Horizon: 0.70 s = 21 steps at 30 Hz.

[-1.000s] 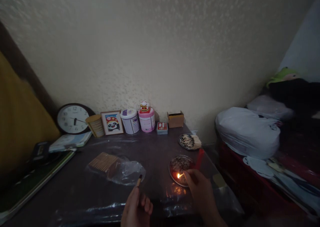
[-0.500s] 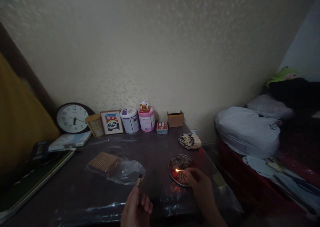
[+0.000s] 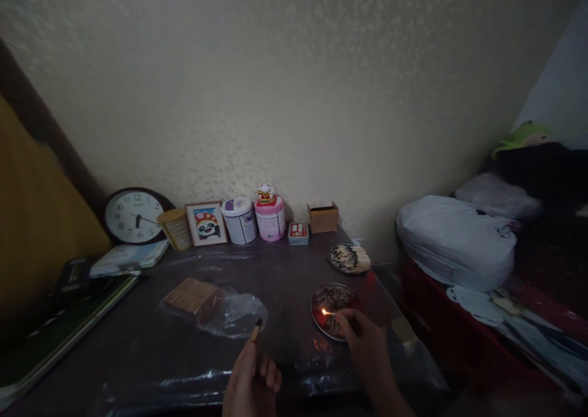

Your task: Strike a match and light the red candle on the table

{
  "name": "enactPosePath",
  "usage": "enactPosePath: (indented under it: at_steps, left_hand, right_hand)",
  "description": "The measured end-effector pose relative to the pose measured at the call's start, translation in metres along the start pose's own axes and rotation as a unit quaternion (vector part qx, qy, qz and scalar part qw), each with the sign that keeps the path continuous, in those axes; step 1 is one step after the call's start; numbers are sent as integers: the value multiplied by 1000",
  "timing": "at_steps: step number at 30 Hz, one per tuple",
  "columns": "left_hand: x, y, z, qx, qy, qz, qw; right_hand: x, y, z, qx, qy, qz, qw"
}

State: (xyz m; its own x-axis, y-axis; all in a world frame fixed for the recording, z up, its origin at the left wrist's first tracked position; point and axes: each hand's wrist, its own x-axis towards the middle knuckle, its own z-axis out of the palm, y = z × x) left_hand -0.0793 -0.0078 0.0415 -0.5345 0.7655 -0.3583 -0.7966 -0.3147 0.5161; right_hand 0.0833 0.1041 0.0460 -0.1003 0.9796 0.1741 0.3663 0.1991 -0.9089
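Key relation: lit match (image 3: 331, 313) sits just left of the right hand's (image 3: 366, 340) fingertips, long axis nearly crosswise to the viewer, burning end pointing left toward the left-hand side, held end at right. Right fingers pinch its tail end, thumb against forefinger. In view, match overlaps the near round plate (image 3: 313, 321), which has dark bits and pale pieces in it; looks held above, exact clearance can't tell. Right hand clearly nearer the plate, at its right edge in view. Left hand (image 3: 250, 377) is well apart, lower left, near the front of the desk (image 3: 285, 270); its fingers pinch a short dark-tipped piece (image 3: 256, 330), other fingers loosely curled. That piece stands close to upright in view, leaning a bit right, dark end up and away from the wrist, so the two long axes run roughly across each other. Piece type unclear, too small. Flame lies right of and slightly higher in view than the dark end, clear gap between, not touching. Beyond the near plate: a second dish with pale dark-headed sticks (image 3: 353, 259). Left of left hand: clear plastic bag (image 3: 241, 316), ribbed brown block (image 3: 190, 296) by it.
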Motion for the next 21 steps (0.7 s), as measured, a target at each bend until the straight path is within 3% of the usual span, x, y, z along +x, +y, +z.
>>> enactPosePath:
  at_steps: [21]
  left_hand:
    - [-3,1,1,9,5,0,1000]
  right_hand:
    - [-4,-1,0,-63,-6,-31,998]
